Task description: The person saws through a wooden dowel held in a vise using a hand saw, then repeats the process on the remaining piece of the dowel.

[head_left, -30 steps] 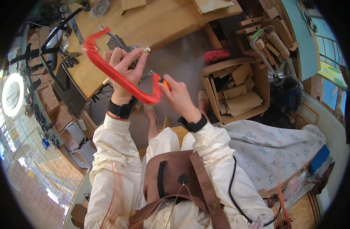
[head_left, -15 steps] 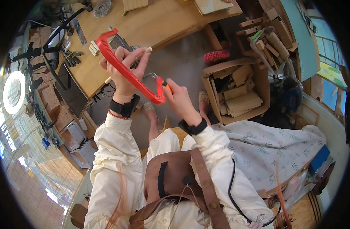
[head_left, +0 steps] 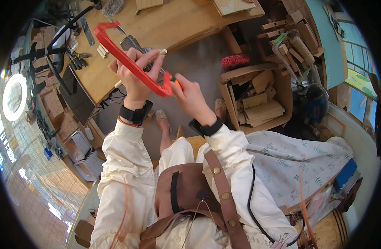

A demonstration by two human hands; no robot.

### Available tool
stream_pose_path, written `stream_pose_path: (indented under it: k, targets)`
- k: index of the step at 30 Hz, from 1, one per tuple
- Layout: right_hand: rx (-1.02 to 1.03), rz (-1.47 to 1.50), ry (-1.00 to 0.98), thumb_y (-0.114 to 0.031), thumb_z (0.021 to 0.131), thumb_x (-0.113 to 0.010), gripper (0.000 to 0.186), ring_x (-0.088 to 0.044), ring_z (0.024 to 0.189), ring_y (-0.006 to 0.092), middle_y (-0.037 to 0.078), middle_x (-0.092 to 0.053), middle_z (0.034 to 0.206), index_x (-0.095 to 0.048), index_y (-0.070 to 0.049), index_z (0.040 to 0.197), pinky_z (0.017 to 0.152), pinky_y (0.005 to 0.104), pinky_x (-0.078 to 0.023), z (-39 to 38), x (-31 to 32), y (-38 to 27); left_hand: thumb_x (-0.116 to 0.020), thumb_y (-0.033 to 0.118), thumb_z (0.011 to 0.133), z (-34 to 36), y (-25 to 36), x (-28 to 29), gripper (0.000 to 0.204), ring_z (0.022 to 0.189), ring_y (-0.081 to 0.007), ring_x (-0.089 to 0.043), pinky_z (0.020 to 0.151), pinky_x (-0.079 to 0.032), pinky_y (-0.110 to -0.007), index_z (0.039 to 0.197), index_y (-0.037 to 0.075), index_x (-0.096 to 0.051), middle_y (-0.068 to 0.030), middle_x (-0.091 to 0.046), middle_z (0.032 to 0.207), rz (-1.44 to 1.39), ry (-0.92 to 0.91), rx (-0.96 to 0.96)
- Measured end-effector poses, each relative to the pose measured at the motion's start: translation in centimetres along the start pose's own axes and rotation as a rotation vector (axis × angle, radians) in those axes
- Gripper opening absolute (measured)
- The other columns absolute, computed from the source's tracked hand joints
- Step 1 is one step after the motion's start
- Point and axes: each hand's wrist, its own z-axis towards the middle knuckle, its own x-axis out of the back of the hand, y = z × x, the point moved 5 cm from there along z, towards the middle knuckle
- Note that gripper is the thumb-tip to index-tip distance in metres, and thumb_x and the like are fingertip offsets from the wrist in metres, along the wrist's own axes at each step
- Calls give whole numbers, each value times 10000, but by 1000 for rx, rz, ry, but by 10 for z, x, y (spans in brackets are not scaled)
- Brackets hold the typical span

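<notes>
Running slantwise from upper left down to lower right, the red metal-framed saw (head_left: pixel 130 62) is held above the wooden workbench (head_left: pixel 165 29). The left hand (head_left: pixel 134 74) grasps mid-frame; the right hand (head_left: pixel 190 97) pinches its lower end.

- One red saw frame (head_left: pixel 130 62), gripped by both hands.
- Two hands: the left hand (head_left: pixel 134 76) wrapped around the frame, the right hand (head_left: pixel 192 97) at its lower end.
- Two black wristbands, one on each wrist (head_left: pixel 134 114).
- One wooden counter (head_left: pixel 174 23).
- One cardboard box (head_left: pixel 257 97) on the floor, packed with wooden offcuts; too many and too overlapped to count.
- One red bristly lump (head_left: pixel 235 61) beside that box.
- One ring light (head_left: pixel 14 97) at the left rim.
- One brown leather apron (head_left: pixel 186 195) with two straps.
- One flowered cloth (head_left: pixel 298 162) to the right.
- Two sandalled feet (head_left: pixel 162 116) on the floor.
</notes>
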Motion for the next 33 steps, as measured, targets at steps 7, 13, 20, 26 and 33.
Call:
stream_pose_path:
  k: [7,13,20,26,33]
  targets:
    - [-19,32,-14,-309,932,-600,256,-581,742,454,229,-586,729,-562,-56,930,590,455,-467,9,-2,-9,-823,250,686,1,2,2,108,688,-130,-452,740,-261,-322,760,233,-747,63,-432,629,-29,17,60]
    - [-45,-4,15,-318,935,-596,279,-574,752,457,233,-588,735,-544,-44,919,592,464,-459,-18,-1,2,-822,251,675,-3,-4,4,115,710,-134,-473,741,-266,-317,762,238,-748,59,-456,629,-22,22,98]
    - [-37,37,75,-298,940,-595,272,-559,719,463,232,-577,700,-537,-37,889,563,461,-446,-21,-2,4,-826,246,654,-1,-2,5,134,750,-133,-490,748,-283,-323,764,238,-750,63,-486,647,-10,42,78]
    - [-37,27,-2,-255,943,-595,220,-575,734,451,230,-595,713,-557,-41,914,553,445,-449,1,-3,-12,-821,224,677,-2,0,0,180,642,-92,-472,743,-287,-305,847,229,-762,77,-496,651,18,44,-19]
    - [-81,57,3,-251,948,-579,233,-564,711,456,226,-560,683,-547,-22,918,544,412,-445,-11,-4,-4,-819,244,665,0,1,8,147,686,-121,-480,757,-291,-321,795,226,-752,73,-537,695,1,56,25]
